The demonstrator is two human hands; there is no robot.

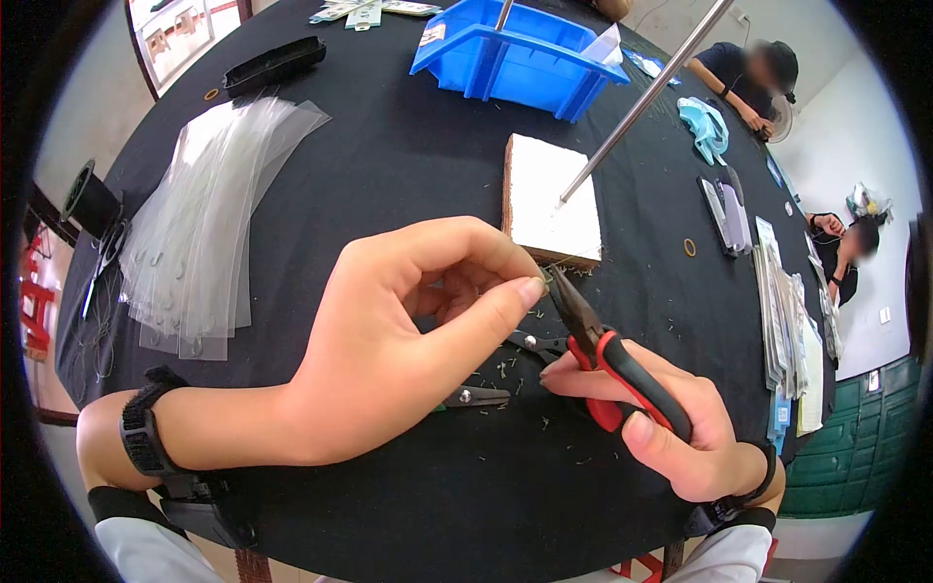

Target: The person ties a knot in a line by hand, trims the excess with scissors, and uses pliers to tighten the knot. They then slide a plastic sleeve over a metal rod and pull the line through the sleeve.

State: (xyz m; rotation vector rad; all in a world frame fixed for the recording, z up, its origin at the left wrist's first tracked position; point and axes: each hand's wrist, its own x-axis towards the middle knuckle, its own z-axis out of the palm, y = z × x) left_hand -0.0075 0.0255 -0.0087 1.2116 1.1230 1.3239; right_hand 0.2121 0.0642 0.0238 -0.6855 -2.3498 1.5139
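Note:
My left hand (408, 330) is closed, thumb and forefinger pinched at their tips around something thin and tiny that I cannot make out. Right beside that pinch are the jaws of needle-nose pliers (637, 379) with red and black handles. My right hand (695, 418) is wrapped round those handles. Behind the fingertips lies a white-topped block (544, 180), and a slim metal rod (641, 102) rises at a slant from its top. Under my hands, small clippings (502, 370) are scattered on the black cloth. A dark-bladed tool (481, 396) lies partly hidden beneath my left hand.
Clear plastic sleeves (209, 214) are fanned out at left, near scissors (105, 257) and a black spool (89, 201). A blue bin (525, 73) stands at the back. To the right are a stapler (724, 214) and stacked packets (777, 316). Two people (753, 83) sit farther right.

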